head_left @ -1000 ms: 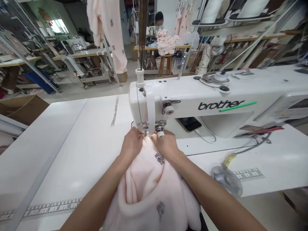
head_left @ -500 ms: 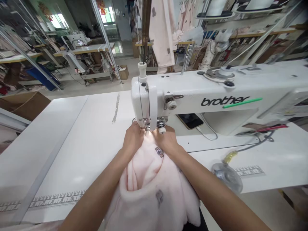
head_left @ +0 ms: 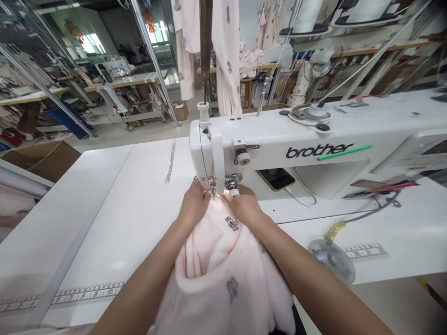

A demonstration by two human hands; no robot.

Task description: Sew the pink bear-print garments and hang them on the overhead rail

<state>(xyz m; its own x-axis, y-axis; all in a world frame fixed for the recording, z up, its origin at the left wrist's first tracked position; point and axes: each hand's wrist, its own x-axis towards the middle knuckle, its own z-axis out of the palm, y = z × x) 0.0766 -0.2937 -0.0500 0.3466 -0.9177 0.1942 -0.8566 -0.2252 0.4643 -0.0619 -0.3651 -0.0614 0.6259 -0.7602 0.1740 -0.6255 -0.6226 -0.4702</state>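
To the left, room for sideways movement is given by a broad stretch of white tabletop (head_left: 150,195), edged in front by a printed ruler strip (head_left: 87,294). To the right, space is bounded by the sewing machine (head_left: 268,132), under whose arm a phone (head_left: 277,179) is lodged. Compared with half a second ago, the hanging garments (head_left: 226,60) are now seen on both sides of the brown pole (head_left: 206,42) rather than mostly to its right; the hands are kept close to the needle. Both forearms are stretched forward and inward, and the pink cloth (head_left: 251,284) is spread between them, its top at the needle. The left hand (head_left: 193,200) and right hand (head_left: 246,204) are set against it, fingers bent; whether it is pinched or merely pressed cannot be told.
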